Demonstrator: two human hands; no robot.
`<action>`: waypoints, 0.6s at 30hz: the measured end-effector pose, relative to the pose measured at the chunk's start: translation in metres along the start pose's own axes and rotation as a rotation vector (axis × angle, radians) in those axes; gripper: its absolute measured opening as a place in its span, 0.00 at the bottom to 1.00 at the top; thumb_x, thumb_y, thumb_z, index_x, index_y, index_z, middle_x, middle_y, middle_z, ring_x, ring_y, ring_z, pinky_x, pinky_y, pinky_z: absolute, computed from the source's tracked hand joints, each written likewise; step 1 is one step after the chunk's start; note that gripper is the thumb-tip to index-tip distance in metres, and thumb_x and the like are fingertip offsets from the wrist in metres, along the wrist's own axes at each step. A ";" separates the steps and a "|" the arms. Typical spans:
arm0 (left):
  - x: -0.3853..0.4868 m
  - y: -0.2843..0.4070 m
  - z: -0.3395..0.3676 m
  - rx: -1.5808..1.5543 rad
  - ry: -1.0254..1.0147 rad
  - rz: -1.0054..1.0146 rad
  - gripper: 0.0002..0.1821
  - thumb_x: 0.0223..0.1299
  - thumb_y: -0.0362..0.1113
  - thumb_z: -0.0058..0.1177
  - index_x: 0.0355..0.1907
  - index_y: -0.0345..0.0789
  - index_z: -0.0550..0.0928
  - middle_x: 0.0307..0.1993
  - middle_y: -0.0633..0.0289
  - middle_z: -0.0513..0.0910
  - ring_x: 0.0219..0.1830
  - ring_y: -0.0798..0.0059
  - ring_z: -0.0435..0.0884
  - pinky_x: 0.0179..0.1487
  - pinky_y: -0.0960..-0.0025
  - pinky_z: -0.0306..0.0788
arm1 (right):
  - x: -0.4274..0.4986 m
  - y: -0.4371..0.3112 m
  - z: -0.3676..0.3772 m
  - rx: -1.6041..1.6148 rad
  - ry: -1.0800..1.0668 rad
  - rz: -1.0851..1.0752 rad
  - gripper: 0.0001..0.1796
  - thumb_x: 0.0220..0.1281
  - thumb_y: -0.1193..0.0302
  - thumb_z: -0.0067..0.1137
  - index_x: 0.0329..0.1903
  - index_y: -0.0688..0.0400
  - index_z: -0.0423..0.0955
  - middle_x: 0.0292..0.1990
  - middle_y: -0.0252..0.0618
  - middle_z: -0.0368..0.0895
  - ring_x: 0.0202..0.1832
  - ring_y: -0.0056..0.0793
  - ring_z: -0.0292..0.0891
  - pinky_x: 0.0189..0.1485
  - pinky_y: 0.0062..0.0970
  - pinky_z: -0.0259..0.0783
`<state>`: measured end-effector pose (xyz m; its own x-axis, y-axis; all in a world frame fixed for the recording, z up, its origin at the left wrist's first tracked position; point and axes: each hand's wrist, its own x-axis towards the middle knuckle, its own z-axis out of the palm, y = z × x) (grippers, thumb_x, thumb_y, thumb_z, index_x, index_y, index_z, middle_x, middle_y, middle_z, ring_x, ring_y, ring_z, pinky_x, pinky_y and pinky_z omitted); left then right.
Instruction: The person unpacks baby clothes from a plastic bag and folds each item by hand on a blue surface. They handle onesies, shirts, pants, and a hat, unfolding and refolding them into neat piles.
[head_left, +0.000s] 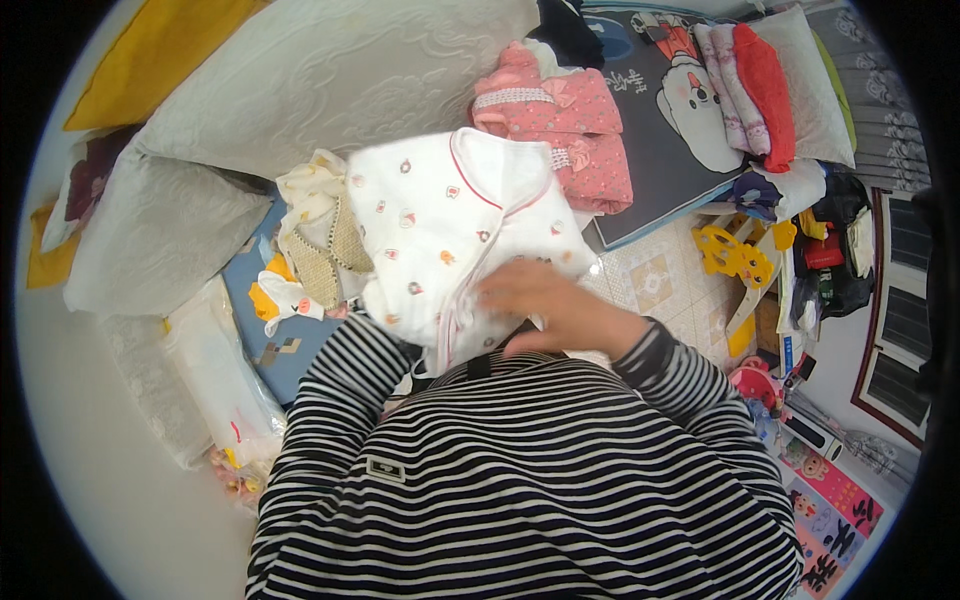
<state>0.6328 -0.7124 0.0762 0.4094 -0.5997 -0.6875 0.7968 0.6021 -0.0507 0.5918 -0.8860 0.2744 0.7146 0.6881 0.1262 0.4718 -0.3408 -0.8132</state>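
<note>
A white baby jacket with red piping and small printed figures is spread before me, its neckline facing away. Blurred, my right hand is over the lower front of the jacket, fingers extended; whether it touches the cloth I cannot tell. My left hand is hidden beneath the jacket's lower left side, where only the striped sleeve leads in. Past the jacket lies a folded pink floral garment with bows. Cream and knitted baby clothes lie at the left.
A large grey cushion stands behind the clothes. Farther left rests a clear plastic bag on a blue mat. At the right are a dark mattress with a cartoon print, a pillow, red fabric and a yellow giraffe-shaped panel.
</note>
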 end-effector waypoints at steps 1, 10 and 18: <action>-0.007 0.001 -0.005 -0.007 -0.013 0.020 0.33 0.66 0.58 0.30 0.62 0.35 0.64 0.59 0.60 0.68 0.61 0.66 0.65 0.62 0.61 0.61 | -0.012 0.004 -0.021 0.045 0.123 0.086 0.28 0.43 0.64 0.68 0.50 0.58 0.72 0.50 0.42 0.72 0.53 0.40 0.67 0.57 0.36 0.61; -0.113 0.033 -0.010 0.056 -0.151 0.091 0.31 0.65 0.58 0.33 0.61 0.36 0.65 0.57 0.61 0.70 0.60 0.67 0.66 0.61 0.62 0.61 | -0.018 0.055 -0.037 0.523 0.320 0.409 0.36 0.38 0.69 0.70 0.55 0.60 0.66 0.46 0.38 0.72 0.51 0.31 0.68 0.50 0.27 0.65; -0.212 0.084 -0.045 0.764 0.163 0.434 0.32 0.62 0.57 0.42 0.60 0.36 0.67 0.57 0.61 0.69 0.60 0.67 0.65 0.62 0.64 0.59 | 0.000 -0.006 -0.012 0.107 0.144 0.182 0.09 0.53 0.75 0.56 0.38 0.60 0.71 0.26 0.43 0.72 0.30 0.45 0.70 0.32 0.31 0.66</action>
<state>0.5928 -0.5109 0.1853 0.7217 -0.2838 -0.6313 0.6891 0.2083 0.6941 0.5953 -0.8913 0.2863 0.8526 0.5206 0.0452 0.2766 -0.3761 -0.8843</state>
